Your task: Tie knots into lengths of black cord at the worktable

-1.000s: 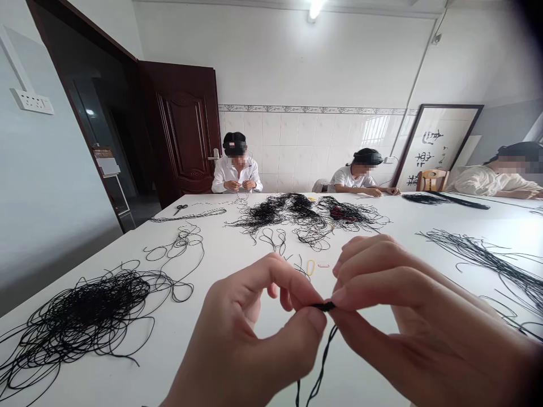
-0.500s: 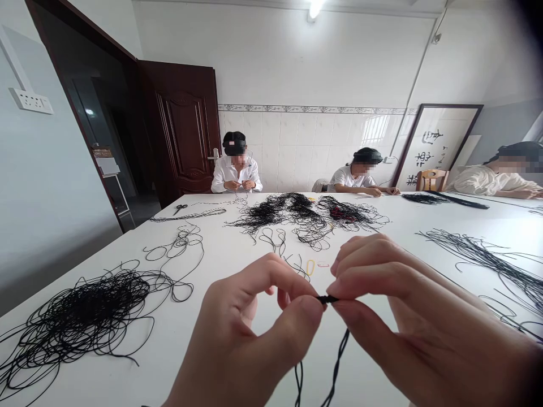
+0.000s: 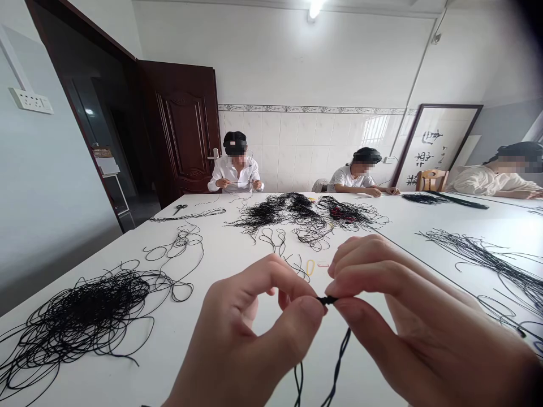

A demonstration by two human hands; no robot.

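Observation:
My left hand and my right hand meet above the white table, each pinching one end of a small black knot of cord between thumb and forefinger. Two thin black strands hang from the knot down toward the table's near edge. The other fingers of both hands are curled. A big tangle of black cord lies to the left of my left hand.
More black cord is heaped mid-table and at the right. Scissors lie far left. A yellow loop rests beyond my hands. Three people sit at the far side. An open dark door stands behind.
The hanging strands swung from under my left thumb toward the right. My hands stayed pinched on the knot, barely shifting. The person opposite spread their hands apart.

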